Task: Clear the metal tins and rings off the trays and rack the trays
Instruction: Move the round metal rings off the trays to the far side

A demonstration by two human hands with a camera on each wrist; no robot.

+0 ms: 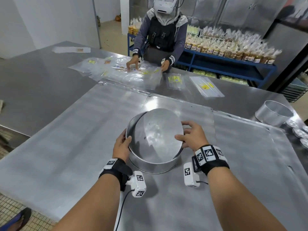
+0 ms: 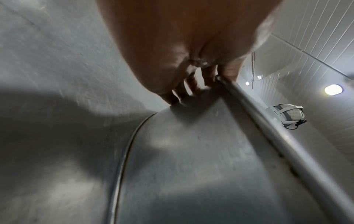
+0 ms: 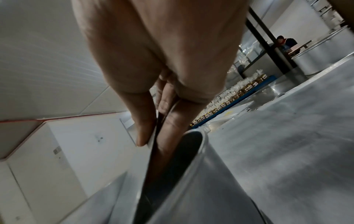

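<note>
A round metal ring tin (image 1: 155, 165) stands on the steel table (image 1: 66, 139) in front of me. A flat round metal disc (image 1: 158, 135) lies tilted in its top, far edge raised above the rim. My left hand (image 1: 125, 137) grips the tin's left rim, thumb inside and fingers outside. The left wrist view shows that hand (image 2: 206, 81) clamped on the rim above the tin's wall (image 2: 191, 166). My right hand (image 1: 183, 131) pinches the disc's right edge. In the right wrist view, thumb and fingers of the right hand (image 3: 153, 133) squeeze the thin disc beside the tin's wall (image 3: 210, 181).
Another ring tin (image 1: 274, 113) and small fluted moulds (image 1: 300, 132) sit at the table's right edge. Stacked trays (image 1: 296, 90) show beyond them. Across the table a person (image 1: 162, 34) handles plastic bags (image 1: 133, 72). A blue shelf (image 1: 233, 64) holds packed goods.
</note>
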